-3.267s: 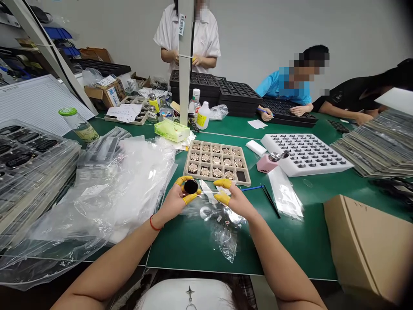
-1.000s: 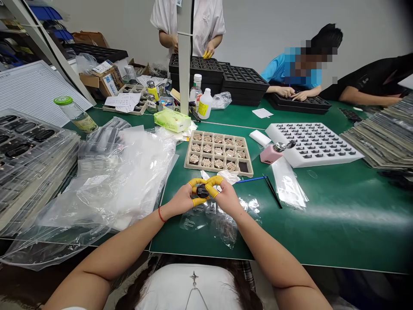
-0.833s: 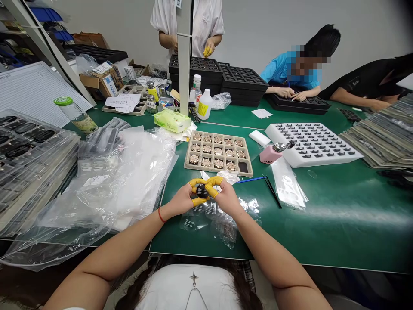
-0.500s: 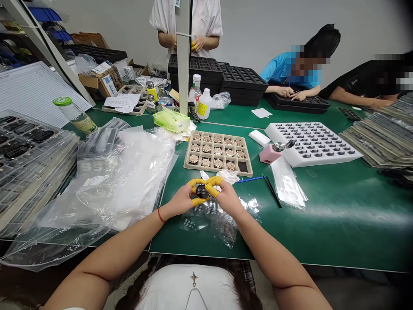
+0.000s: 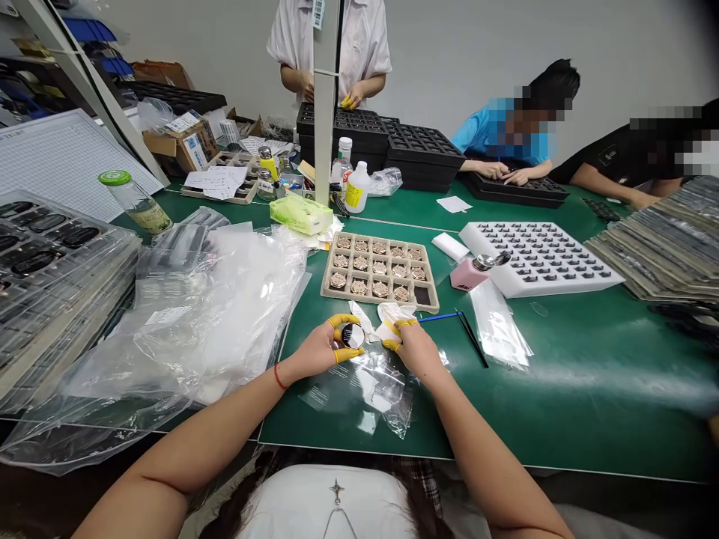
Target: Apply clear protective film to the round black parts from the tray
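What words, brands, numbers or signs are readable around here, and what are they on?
Nothing is sharp enough to quote.
Post label: barcode, print too small.
White bottle: print too blurred.
Pink bottle: lettering too blurred.
Cardboard box: lettering too blurred.
Tissue pack: print too blurred.
Clear film: white print, too small.
Disc in left hand: pale marks, too small.

Left arm, bare [image 5: 196, 438]: elbow bent, forearm angled inward and forward. Left wrist [image 5: 285, 372]: one thin red cord bracelet [image 5: 278, 376]. Left hand, bare but for smooth yellow finger covers [image 5: 320, 347]: thumb and fingers curved into a gripping C. Right arm, bare [image 5: 477, 442]: forearm slanting inward. Right hand, likewise yellow-tipped [image 5: 416, 347]: back uppermost, fingertips drawn together; from where I stand, some fingers are probably tucked beneath. Hands near each other, apart.
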Motion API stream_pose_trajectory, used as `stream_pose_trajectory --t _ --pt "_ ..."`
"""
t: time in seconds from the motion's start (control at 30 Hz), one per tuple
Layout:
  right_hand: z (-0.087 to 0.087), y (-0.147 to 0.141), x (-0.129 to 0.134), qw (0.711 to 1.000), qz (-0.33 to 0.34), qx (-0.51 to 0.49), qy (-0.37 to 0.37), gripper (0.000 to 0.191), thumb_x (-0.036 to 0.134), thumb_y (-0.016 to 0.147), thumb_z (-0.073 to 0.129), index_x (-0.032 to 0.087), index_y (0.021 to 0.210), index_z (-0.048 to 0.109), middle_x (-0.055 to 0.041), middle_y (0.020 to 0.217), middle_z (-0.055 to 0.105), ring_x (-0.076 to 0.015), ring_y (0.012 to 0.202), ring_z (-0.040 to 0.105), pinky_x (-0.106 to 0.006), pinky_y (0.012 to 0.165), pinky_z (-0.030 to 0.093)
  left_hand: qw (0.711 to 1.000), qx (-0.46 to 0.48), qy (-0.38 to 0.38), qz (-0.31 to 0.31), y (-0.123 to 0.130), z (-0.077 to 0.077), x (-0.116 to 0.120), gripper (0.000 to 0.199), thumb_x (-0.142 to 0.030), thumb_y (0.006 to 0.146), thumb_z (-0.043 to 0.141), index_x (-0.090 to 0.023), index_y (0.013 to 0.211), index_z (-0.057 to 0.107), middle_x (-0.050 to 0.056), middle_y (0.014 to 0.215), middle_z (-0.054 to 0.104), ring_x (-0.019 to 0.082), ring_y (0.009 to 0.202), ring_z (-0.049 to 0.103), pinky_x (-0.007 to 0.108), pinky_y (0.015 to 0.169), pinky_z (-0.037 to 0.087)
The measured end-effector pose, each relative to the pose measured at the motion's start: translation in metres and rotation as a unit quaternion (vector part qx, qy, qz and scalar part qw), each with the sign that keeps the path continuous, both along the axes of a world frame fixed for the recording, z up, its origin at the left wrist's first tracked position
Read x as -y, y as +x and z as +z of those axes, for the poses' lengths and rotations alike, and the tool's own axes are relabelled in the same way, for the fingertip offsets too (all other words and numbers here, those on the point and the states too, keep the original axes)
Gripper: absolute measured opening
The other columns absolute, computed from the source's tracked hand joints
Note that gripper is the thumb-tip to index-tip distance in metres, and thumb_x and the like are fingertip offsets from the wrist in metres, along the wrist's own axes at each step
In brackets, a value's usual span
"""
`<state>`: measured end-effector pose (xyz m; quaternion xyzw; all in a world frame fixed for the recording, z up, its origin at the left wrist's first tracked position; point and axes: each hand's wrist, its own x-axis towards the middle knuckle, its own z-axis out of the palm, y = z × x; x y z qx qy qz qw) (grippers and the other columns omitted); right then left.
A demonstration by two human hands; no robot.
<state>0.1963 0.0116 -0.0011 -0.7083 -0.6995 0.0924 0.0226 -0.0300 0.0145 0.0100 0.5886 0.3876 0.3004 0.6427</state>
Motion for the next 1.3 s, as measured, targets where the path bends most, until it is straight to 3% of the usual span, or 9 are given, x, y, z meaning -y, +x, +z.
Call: stream_pose_trajectory --t 0.2,0.33,0.43,0.53,0.67,0.87,1.07,1.2,1.3 --pt "0.005 0.002 0.013 0.982 -0.049 -0.162 0.079 0.011 0.026 0.085 0.049 0.019 0.088 0.058 -0.0098 0.092 0.061 -0.0232 0.081 0.058 -0.031 0.065 0.04 1.0 0.004 -0.007 0.005 0.0 0.001 0.002 0.054 -0.03 0.069 0.073 -0.021 0.115 0.046 -0.001 0.074 0.061 0.014 0.068 0.061 0.027 0.065 0.048" --pt "0.022 -0.025 0.031 0.931 0.064 -0.311 0.181 0.02 0.033 0.089 0.044 0.022 0.1 0.057 -0.0064 0.092 0.061 -0.0205 0.083 0.056 -0.031 0.071 0.044 1.0 0.009 0.006 0.01 0.001 0.001 0.004 0.051 -0.03 0.07 0.071 -0.02 0.114 0.047 -0.002 0.071 0.06 0.014 0.066 0.06 0.025 0.062 0.047" --pt "0.023 -0.05 0.037 0.931 0.15 -0.277 0.185 0.022 0.029 0.091 0.041 0.023 0.098 0.06 -0.0075 0.09 0.061 -0.0209 0.084 0.054 -0.032 0.072 0.044 0.999 0.036 0.006 -0.004 0.002 -0.001 0.005 0.051 -0.028 0.07 0.072 -0.019 0.113 0.047 0.0 0.08 0.062 0.013 0.069 0.06 0.025 0.063 0.047" --pt "0.015 -0.061 0.03 0.944 0.135 -0.223 0.205 0.023 0.026 0.09 0.038 0.021 0.097 0.06 -0.0091 0.088 0.06 -0.0223 0.084 0.053 -0.033 0.071 0.043 0.998 0.053 0.005 -0.016 0.002 -0.004 0.005 0.05 -0.028 0.07 0.071 -0.018 0.113 0.048 0.001 0.086 0.062 0.014 0.074 0.06 0.025 0.066 0.047" --pt "0.01 -0.058 0.014 0.952 0.092 -0.216 0.197 0.022 0.028 0.087 0.04 0.021 0.096 0.059 -0.0092 0.087 0.059 -0.0233 0.083 0.053 -0.034 0.071 0.042 0.998 0.06 -0.008 -0.022 0.003 -0.008 0.003 0.055 -0.029 0.071 0.071 -0.019 0.118 0.044 0.0 0.08 0.062 0.013 0.07 0.06 0.026 0.066 0.047" --pt "0.004 -0.022 0.002 0.924 0.004 -0.365 0.114 0.029 0.036 0.085 0.047 0.021 0.108 0.057 -0.0064 0.094 0.064 -0.0203 0.078 0.056 -0.033 0.07 0.045 1.0 0.007 0.005 0.013 0.006 -0.014 0.003 0.055 -0.031 0.068 0.074 -0.021 0.115 0.046 0.001 0.082 0.064 0.014 0.069 0.06 0.028 0.066 0.048" --pt "-0.006 -0.006 0.005 0.965 -0.004 -0.229 0.128 0.022 0.027 0.082 0.05 0.018 0.09 0.068 -0.0122 0.093 0.063 -0.0266 0.093 0.052 -0.042 0.084 0.04 0.999 -0.026 0.021 0.01 0.009 -0.015 0.003 0.056 -0.03 0.067 0.073 -0.021 0.117 0.048 0.001 0.081 0.065 0.016 0.07 0.062 0.029 0.066 0.049" --pt "0.001 -0.038 0.011 0.92 0.076 -0.377 0.071 0.036 0.032 0.084 0.049 0.023 0.117 0.058 -0.0042 0.088 0.062 -0.0189 0.082 0.055 -0.035 0.078 0.045 1.0 -0.008 0.022 0.0 0.009 -0.015 0.004 0.064 -0.029 0.071 0.069 -0.021 0.128 0.042 0.003 0.082 0.067 0.018 0.071 0.064 0.03 0.066 0.049" --pt "0.006 -0.034 -0.009 0.897 0.048 -0.436 0.051 0.043 0.036 0.08 0.052 0.023 0.121 0.053 -0.0003 0.08 0.06 -0.0161 0.07 0.054 -0.031 0.069 0.047 0.999 -0.016 0.028 0.015 0.006 -0.013 0.001 0.059 -0.03 0.071 0.068 -0.02 0.125 0.048 0.006 0.084 0.069 0.021 0.075 0.066 0.033 0.071 0.051"
